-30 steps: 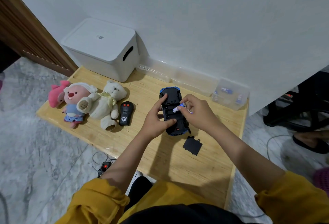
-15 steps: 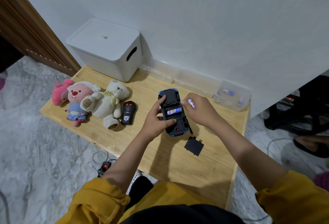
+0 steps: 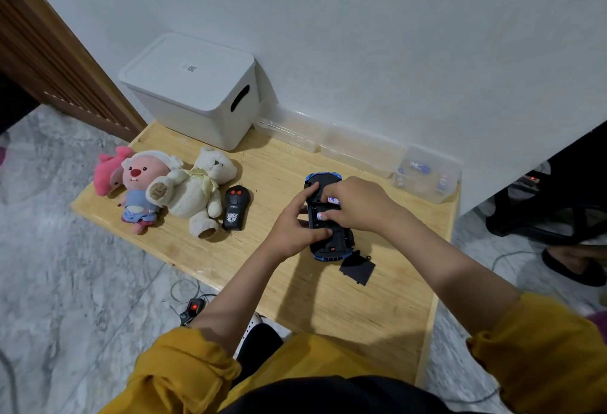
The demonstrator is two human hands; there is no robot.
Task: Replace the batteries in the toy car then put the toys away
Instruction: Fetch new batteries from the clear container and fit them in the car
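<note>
Wooden table [image 3: 328, 302] against a white wall, seen from the head camera. One toy car [image 3: 331, 242], blue-edged, lies underside up near the middle, battery bay open; two batteries show in the bay, one [image 3: 333, 199] above the other [image 3: 320, 215]. Left hand [image 3: 292, 233] grips the car's left side, thumb and fingers curled around the chassis. Right hand [image 3: 358, 205] rests over the bay, fingertips curled down onto the batteries; whether it pinches one cannot be told. One black battery cover [image 3: 357, 269] lies just beside the car's near end. One black remote control [image 3: 236, 207], two plush toys, pink [image 3: 136, 188] and cream [image 3: 197, 191], touching; one white lidded storage box [image 3: 193, 88]; one clear container [image 3: 427, 177] holding spare batteries
</note>
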